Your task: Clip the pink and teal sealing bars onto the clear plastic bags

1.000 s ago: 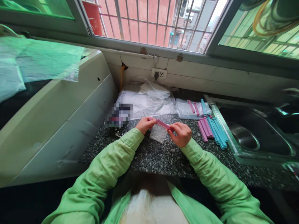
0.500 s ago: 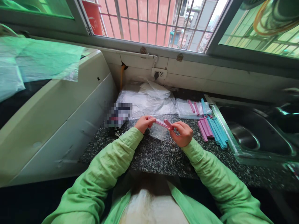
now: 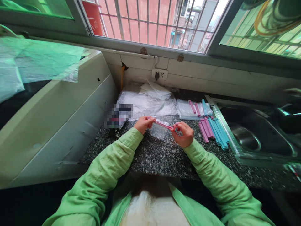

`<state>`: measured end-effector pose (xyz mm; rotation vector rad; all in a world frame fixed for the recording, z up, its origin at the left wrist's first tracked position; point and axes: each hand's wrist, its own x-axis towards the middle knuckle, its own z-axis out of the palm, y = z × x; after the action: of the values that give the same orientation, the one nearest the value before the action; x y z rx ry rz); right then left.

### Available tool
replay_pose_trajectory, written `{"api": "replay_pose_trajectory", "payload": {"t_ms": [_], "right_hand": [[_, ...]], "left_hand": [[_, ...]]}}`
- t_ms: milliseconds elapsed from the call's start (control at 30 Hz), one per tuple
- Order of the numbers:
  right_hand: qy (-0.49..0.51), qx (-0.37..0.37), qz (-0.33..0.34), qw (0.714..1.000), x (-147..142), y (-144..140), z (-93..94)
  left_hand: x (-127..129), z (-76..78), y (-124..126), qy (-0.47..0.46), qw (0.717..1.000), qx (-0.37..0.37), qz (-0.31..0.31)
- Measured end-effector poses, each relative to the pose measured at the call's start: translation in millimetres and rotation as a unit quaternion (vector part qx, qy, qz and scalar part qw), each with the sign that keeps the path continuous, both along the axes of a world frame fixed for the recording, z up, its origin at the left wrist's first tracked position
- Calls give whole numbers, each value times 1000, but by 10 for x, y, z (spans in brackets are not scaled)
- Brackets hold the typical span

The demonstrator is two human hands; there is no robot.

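- One big white appliance (image 3: 58,125) filling the left side, lid draped with one sheet of clear plastic (image 3: 35,62); top and left edges cut off by the frame.
- One steel sink (image 3: 256,135) set into the right of the counter, far end running out of view, tap area dark and hard to make out.
- One speckled black granite counter (image 3: 152,157), near edge hidden behind two green sleeves.
- One heap of clear plastic bags (image 3: 148,102) against the back wall under one wall socket (image 3: 160,74); too crumpled and see-through to count.
- One flat clear bag (image 3: 188,110) right of the heap, carrying three clips: two pink, one blue.
- One loose row of bag clips (image 3: 213,128) beside the sink: roughly three pink, four or five blue, overlapping, exact count unclear.
- One blurred-out patch (image 3: 118,115) left of the hands, contents unreadable.
- Two hands up over the counter's middle, a little apart, joined by one pink clip (image 3: 163,124).
- Left hand (image 3: 143,124) pinched closed on the clip's left end, thumb and fingertips wrapped round it.
- Right hand (image 3: 184,134) curled tight on the clip's right end, fingers folded over, tip of the clip hidden inside the grasp.
- One small clear bag (image 3: 158,131) hanging just under the clip, mouth up at the clip; whether clamped in it or merely behind it, cannot tell, plastic nearly invisible against the granite.
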<state>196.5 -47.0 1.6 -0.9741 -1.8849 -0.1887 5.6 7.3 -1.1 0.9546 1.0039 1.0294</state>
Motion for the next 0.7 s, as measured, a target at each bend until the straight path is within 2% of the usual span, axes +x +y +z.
{"api": "replay_pose_trajectory", "payload": {"t_ms": [700], "right_hand": [[35,14,50,998,61,38,-43]], "left_hand": [[-21,24,12,-59,998,5,4]]}}
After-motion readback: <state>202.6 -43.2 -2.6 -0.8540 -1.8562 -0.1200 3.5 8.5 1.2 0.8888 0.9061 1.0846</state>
